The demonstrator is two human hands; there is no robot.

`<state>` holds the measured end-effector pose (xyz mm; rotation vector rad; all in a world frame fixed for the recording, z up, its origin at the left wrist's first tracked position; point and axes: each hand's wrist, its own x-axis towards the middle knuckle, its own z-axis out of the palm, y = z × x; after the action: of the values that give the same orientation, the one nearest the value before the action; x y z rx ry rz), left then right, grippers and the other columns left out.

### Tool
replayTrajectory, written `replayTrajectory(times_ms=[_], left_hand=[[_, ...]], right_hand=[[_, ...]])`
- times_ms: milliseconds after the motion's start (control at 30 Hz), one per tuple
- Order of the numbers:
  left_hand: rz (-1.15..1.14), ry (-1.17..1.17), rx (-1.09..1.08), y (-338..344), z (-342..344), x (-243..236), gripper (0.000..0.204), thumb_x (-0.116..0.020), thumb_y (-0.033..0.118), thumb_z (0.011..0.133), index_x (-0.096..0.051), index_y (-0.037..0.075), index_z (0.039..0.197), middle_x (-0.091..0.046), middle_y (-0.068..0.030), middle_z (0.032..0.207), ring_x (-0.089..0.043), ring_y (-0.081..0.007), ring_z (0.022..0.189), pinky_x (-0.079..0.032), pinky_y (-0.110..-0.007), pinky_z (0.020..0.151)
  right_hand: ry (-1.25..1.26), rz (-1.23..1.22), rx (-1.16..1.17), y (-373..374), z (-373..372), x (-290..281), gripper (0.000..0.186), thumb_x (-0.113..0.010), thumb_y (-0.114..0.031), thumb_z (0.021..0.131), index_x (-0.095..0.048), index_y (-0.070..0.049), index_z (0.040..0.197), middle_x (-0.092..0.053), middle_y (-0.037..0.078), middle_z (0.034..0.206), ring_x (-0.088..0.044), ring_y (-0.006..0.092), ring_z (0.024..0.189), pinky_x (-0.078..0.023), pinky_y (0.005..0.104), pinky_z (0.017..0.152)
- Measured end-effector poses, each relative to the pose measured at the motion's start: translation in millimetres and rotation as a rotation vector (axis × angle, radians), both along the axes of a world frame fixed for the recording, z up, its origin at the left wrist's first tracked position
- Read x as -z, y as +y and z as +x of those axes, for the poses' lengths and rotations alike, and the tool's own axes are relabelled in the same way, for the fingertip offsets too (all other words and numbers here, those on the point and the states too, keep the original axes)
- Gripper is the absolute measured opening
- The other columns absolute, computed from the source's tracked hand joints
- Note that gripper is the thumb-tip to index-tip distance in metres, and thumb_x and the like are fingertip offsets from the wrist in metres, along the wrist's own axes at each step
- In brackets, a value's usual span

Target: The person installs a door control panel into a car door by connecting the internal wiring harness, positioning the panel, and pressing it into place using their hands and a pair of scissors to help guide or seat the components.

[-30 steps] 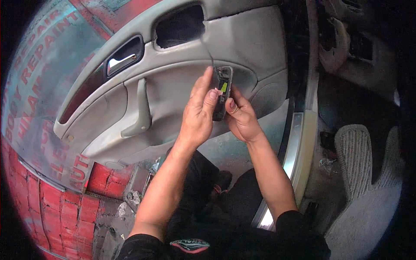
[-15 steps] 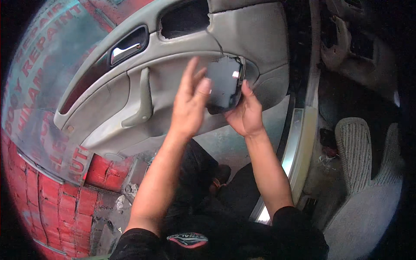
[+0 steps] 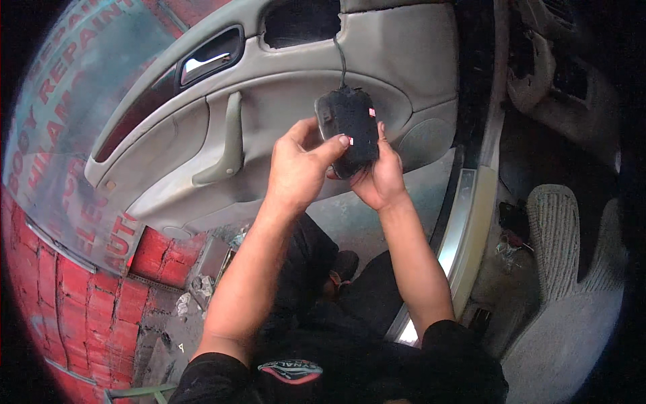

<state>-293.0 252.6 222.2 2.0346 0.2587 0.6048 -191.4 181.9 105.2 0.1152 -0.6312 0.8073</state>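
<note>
A black rounded-rectangular car part, with small red-and-white marks on its face, is held in front of the beige car door panel. A thin dark cable runs from its top up to the rough-edged opening in the panel. My left hand grips the part's left side, its thumb pressed on the face near one mark. Closed round the lower right side, my right hand supports it from below, with the fingers partly hidden behind. The exact kind of part cannot be made out.
On the panel are an inner door handle and a curved pull grip. The door sill runs along the right, with a grey car seat beyond it. Red brick paving lies at lower left.
The part has turned to show its black face instead of a smooth grey one. My left hand has come in from beside it and taken hold. The view has shifted slightly.
</note>
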Motion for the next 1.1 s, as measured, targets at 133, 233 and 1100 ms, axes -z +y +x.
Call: replayTrajectory(times_ms=[133, 233, 1100], left_hand=[[0.060, -0.021, -0.068, 6, 4, 8, 0.050, -0.072, 0.014, 0.083, -0.059, -0.011, 0.125, -0.073, -0.0165, 0.095, -0.069, -0.0206, 0.078, -0.056, -0.034, 0.069], [0.201, -0.061, -0.122, 6, 6, 11, 0.047, -0.072, 0.013, 0.082, -0.061, -0.009, 0.123, -0.073, -0.0164, 0.089, -0.069, -0.0187, 0.075, -0.055, -0.033, 0.067], [0.068, -0.315, 0.106, 26, -26, 9, 0.057, -0.066, 0.007, 0.094, -0.042, -0.003, 0.144, -0.057, -0.0122, 0.130, -0.056, -0.0190, 0.118, -0.045, -0.032, 0.101]], right_hand=[[0.067, -0.289, 0.235, 2, -6, -9, 0.064, -0.025, -0.056, 0.105, -0.042, -0.006, 0.141, -0.063, 0.016, 0.122, -0.068, 0.0300, 0.103, -0.063, 0.0518, 0.077], [0.031, -0.294, 0.295, 1, -3, -7, 0.060, -0.031, -0.054, 0.105, -0.043, -0.006, 0.140, -0.063, 0.016, 0.121, -0.069, 0.0284, 0.102, -0.064, 0.0498, 0.075], [-0.777, -0.535, 0.986, -33, -60, -47, 0.081, -0.051, -0.055, 0.099, -0.027, -0.003, 0.156, 0.003, 0.033, 0.162, -0.009, 0.0415, 0.151, -0.018, 0.0447, 0.120]])
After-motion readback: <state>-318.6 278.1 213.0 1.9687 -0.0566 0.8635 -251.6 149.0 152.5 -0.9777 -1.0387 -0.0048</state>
